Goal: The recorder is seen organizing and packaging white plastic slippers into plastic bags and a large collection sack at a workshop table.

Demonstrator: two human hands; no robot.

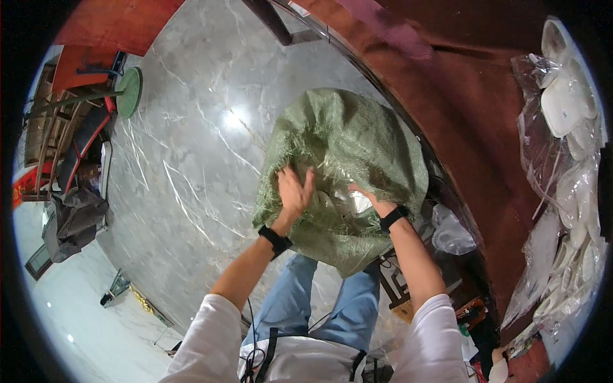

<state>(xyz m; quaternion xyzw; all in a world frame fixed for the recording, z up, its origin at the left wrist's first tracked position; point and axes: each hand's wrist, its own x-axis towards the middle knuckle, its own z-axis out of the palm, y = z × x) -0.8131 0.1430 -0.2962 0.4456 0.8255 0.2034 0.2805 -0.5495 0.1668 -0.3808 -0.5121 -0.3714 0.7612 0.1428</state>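
A large green woven sack (348,143) stands on the marble floor in front of my legs, with its mouth facing me. My left hand (292,191) presses flat against the sack's left rim, fingers spread. My right hand (370,199) reaches into the sack's mouth, where its fingers are partly hidden by clear plastic and pale contents (345,203). Both wrists wear black bands.
A red-covered table (485,147) curves along the right, carrying stacks of white plates in clear plastic wrap (568,102). A crumpled clear bag (450,233) lies by the table's base. Red chairs (70,127), a green round stand (129,91) and a dark bundle (73,220) crowd the left.
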